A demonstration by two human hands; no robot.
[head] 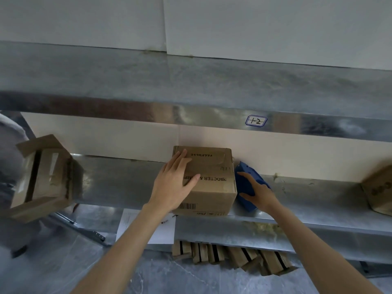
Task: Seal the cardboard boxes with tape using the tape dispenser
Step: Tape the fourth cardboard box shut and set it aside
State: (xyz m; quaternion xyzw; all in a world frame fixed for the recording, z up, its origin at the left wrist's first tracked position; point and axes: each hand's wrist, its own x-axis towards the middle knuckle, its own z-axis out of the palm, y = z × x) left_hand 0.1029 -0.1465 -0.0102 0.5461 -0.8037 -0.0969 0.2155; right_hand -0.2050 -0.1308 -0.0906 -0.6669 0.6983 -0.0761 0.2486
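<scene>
A closed cardboard box (pixel 214 185) with black print and a barcode stands on the metal shelf (pixel 307 200) in the middle of the view. My left hand (pixel 172 183) lies flat on its top, fingers straight. Right beside the box lies the blue tape dispenser (pixel 246 181). My right hand (pixel 257 193) grips it, thumb and fingers curled around its body. The dispenser's underside and tape roll are hidden.
Another cardboard box (pixel 40 177) with raised flaps is at the left, beside a person in grey. A third box (pixel 379 192) shows at the right edge. A white paper (pixel 148 225) hangs over the shelf front. Several small cartons (pixel 233 257) lie under the shelf.
</scene>
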